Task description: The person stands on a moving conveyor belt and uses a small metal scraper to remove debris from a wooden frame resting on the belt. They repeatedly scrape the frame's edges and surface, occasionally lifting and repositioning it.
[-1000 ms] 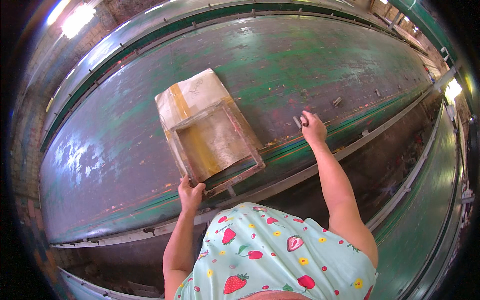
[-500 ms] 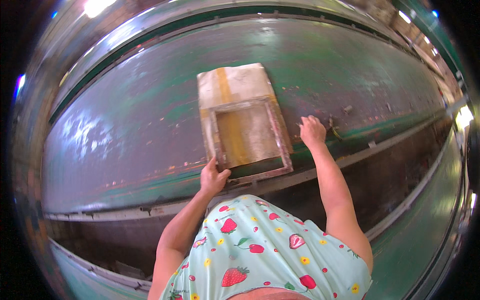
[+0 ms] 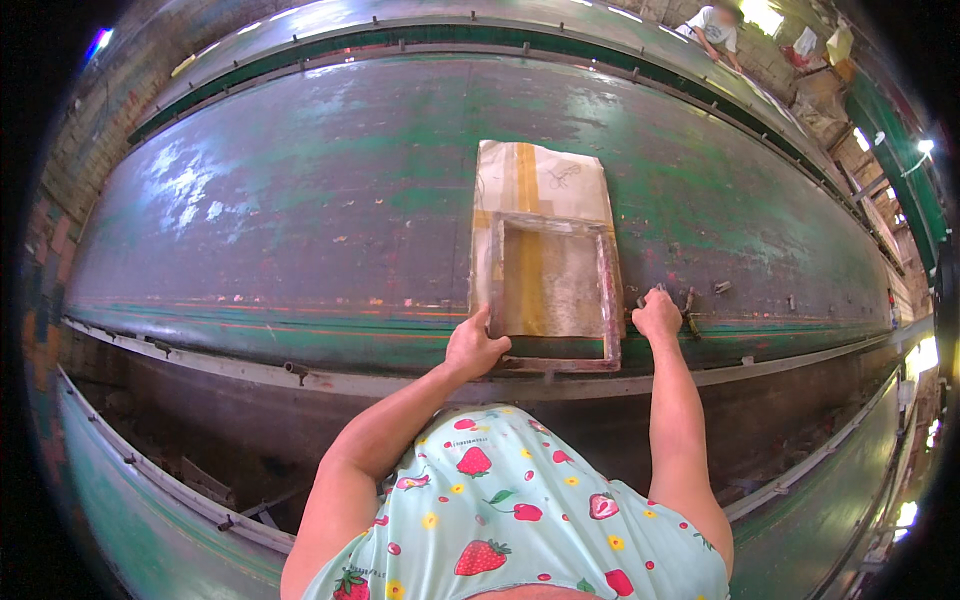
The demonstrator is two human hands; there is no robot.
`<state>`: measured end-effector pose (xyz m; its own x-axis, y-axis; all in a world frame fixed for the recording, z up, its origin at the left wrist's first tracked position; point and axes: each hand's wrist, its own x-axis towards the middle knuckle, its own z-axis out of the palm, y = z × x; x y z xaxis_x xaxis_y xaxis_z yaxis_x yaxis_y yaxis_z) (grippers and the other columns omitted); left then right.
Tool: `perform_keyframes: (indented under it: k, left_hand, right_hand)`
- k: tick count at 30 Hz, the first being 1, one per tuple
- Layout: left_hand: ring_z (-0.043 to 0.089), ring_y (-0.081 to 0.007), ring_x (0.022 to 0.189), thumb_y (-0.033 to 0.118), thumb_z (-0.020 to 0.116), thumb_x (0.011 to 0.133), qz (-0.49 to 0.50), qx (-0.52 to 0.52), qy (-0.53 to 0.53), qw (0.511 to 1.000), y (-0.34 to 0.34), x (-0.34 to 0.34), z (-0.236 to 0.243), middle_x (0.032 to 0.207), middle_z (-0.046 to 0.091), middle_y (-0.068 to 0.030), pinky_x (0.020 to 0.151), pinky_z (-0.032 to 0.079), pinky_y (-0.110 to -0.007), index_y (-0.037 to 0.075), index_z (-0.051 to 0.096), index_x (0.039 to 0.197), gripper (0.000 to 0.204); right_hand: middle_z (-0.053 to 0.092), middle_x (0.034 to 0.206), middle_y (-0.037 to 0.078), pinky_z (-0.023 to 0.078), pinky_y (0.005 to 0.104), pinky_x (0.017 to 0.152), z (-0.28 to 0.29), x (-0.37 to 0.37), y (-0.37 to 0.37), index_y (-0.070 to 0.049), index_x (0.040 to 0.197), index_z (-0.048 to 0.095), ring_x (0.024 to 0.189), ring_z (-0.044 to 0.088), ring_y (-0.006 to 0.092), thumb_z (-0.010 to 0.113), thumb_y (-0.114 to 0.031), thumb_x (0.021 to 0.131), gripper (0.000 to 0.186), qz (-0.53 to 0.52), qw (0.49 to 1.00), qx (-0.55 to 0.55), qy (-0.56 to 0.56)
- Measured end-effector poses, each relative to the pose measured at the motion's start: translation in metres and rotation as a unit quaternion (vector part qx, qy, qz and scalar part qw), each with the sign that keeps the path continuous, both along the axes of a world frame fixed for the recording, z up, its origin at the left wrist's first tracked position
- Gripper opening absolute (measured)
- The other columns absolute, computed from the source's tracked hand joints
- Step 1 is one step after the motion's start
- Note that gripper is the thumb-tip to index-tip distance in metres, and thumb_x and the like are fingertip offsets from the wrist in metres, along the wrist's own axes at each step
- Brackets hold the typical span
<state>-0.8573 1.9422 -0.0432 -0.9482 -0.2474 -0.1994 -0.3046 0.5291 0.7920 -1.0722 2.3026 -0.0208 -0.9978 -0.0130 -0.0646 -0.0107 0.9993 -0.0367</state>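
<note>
"Two hands visible. Left one first, quick."

"Left hand (image 3: 477, 345), near-left corner of the rectangular frame (image 3: 606, 290). Fingers closed round that corner, thumb toward the near rail. Only the frame in it."

"Frame position?"

"Flat, over the near part of a pale sheet (image 3: 585, 205) on the bench (image 3: 300, 240). Far part of the sheet sticks out past the frame. Near rail sits at the bench's front edge."

"Anything on the sheet?"

"Yellow-brown tape strip (image 3: 527, 175) running lengthwise, dark scribble right of it. Tape shows inside the frame too."

"Right hand?"

"Right hand (image 3: 657, 313), just right of the frame, apart from it. Fingers curled in, low by the bench. Can't tell how tight, or whether something small is in the grip."

"Nearby?"

"Dark, clip-like piece (image 3: 690, 301) right beside that hand; contact unclear. Small grey piece (image 3: 722, 287) farther right. Too small to name."

"Others?"

"One person (image 3: 712, 30), pale shirt, far upper right, well apart. Wearer's top (image 3: 520, 510): mint, strawberry print."
</note>
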Motion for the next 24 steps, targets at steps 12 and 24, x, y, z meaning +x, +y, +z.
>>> perform_keyframes:
  k: [12,24]
  left_hand:
    - [0.079,-0.0396,0.101,0.033,0.083,0.084,0.008,0.016,0.012,1.000,0.010,-0.005,-0.001,0.106,0.079,-0.0302,0.095,0.062,-0.047,-0.007,0.046,0.169,0.101]
    - [0.079,-0.0422,0.113,0.032,0.084,0.083,0.028,0.039,-0.014,0.999,0.005,0.000,-0.001,0.111,0.081,-0.0301,0.104,0.061,-0.049,-0.003,0.046,0.170,0.101]
  right_hand:
    - [0.077,0.089,0.009,0.058,0.0431,0.075,0.010,0.042,0.021,-0.002,0.102,0.067,0.078,0.073,0.0250,0.095,-0.021,0.089,0.036,0.018,0.924,-0.306,0.229]
    - [0.077,0.094,0.004,0.056,0.0294,0.071,0.008,0.097,0.029,0.001,0.123,0.071,0.077,0.071,0.0108,0.086,-0.005,0.100,0.029,0.017,0.851,-0.504,0.148]
